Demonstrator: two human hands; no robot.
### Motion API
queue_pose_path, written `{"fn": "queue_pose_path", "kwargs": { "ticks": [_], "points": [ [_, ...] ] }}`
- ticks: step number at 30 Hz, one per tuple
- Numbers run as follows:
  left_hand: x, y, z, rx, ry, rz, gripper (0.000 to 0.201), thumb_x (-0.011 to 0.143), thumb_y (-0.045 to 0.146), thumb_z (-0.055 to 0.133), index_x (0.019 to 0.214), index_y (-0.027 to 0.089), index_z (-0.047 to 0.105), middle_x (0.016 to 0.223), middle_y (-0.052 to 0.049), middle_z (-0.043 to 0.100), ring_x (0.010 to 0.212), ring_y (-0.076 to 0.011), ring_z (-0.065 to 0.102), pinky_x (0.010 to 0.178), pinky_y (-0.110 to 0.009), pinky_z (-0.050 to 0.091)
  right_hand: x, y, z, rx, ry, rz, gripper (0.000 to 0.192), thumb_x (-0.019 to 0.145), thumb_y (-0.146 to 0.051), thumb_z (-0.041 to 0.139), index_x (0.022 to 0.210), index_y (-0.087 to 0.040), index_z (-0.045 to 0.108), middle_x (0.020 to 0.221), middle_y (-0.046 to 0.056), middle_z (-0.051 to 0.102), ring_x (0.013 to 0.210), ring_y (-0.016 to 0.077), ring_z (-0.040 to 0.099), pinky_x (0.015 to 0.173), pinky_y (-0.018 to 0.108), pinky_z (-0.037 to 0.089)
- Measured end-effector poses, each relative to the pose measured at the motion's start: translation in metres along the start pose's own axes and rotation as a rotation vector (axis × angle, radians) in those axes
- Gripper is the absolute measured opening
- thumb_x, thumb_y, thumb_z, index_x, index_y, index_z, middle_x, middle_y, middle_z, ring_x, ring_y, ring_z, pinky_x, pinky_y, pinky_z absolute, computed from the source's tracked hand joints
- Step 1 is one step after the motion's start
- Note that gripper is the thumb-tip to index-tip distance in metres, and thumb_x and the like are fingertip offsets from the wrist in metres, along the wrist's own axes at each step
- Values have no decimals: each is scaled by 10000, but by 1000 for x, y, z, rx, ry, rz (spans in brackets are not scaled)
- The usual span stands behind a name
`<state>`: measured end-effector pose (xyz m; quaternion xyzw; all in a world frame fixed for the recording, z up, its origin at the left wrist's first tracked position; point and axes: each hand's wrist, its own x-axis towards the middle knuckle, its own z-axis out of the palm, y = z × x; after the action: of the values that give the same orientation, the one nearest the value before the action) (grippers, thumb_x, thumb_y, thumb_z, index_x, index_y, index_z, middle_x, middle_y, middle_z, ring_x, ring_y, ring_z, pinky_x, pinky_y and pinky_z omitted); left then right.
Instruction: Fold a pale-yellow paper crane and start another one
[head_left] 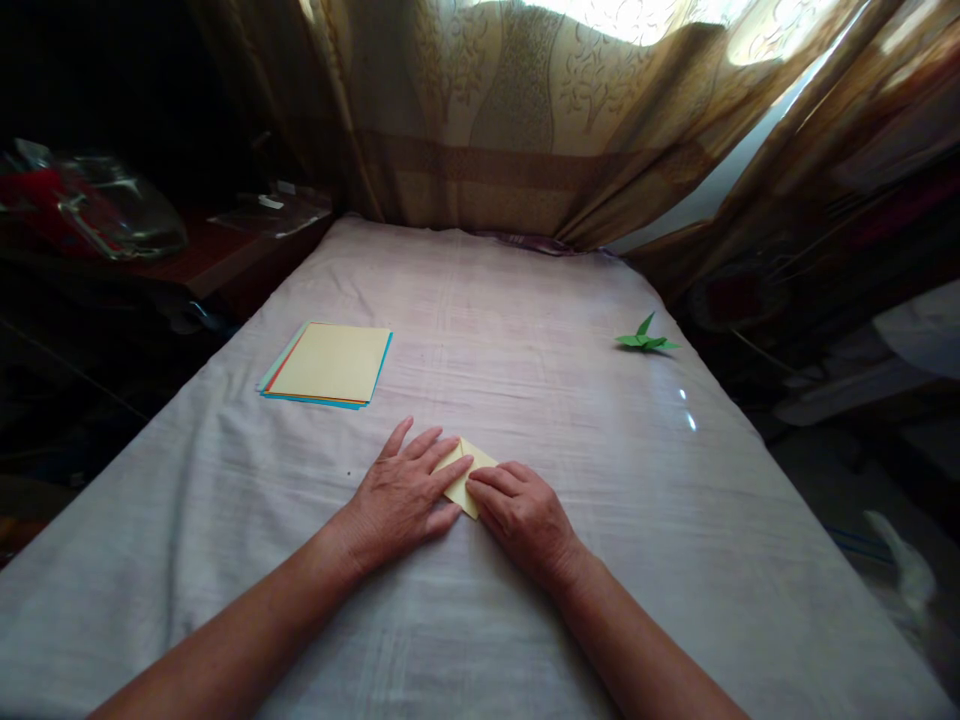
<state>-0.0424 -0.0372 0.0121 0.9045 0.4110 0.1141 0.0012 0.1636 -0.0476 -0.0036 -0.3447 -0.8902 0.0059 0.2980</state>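
Fingers of left hand [401, 497] and right hand [521, 515] press flat, unclenched, on the folded yellow paper [466, 478].

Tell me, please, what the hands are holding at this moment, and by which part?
Neither hand grips anything. The left hand and right hand press a small folded yellow paper flat on the cloth-covered table, fingertips on its near edges.

Both forearms are being stretched forward, the left hand [401, 495] and right hand [521, 515] being pressed flat, fingertips meeting.
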Motion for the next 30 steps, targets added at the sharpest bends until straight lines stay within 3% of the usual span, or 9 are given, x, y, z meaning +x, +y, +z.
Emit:
{"fn": "queue_pose_path", "kwargs": {
  "ticks": [6,11,17,26,30],
  "points": [
    [-3,-1,3,-43,47,-19,512,857,437,621,1320,230,554,1316,-60,625,1282,-277,504,1186,-492,139,-2,-1,1,4,113,139,225,932,-158,485,1115,-160,615,1027,104,697,905,191,630,802,310,537],
    [-3,-4,2,-75,34,-31,490,863,434,615,1284,188,574,1320,-76,623,1295,-271,497,1197,-484,116,-6,-1,5,-49,93,265,155,915,-196,530,981,-179,669,896,81,683,818,189,621,752,304,530],
    [-2,-4,-2,-87,16,-16,465,873,449,602,1278,221,592,1350,-46,606,1282,-279,508,1191,-492,101,-7,-1,4,-49,86,220,184,940,-194,514,962,-192,697,843,61,682,770,162,609,724,270,508],
    [-2,-4,-1,-105,7,-42,545,867,471,606,1324,179,554,1324,-76,622,1283,-281,500,1188,-488,99,-5,0,3,-29,35,167,141,909,-167,560,942,-181,696,853,62,671,789,164,598,741,264,496],
    [0,-4,-1,-77,-16,-22,559,867,484,602,1359,228,526,1342,-54,607,1280,-282,495,1180,-496,93,-5,1,3,-45,21,154,135,912,-172,559,936,-190,691,858,53,672,783,160,594,740,256,487]
  ]
}}
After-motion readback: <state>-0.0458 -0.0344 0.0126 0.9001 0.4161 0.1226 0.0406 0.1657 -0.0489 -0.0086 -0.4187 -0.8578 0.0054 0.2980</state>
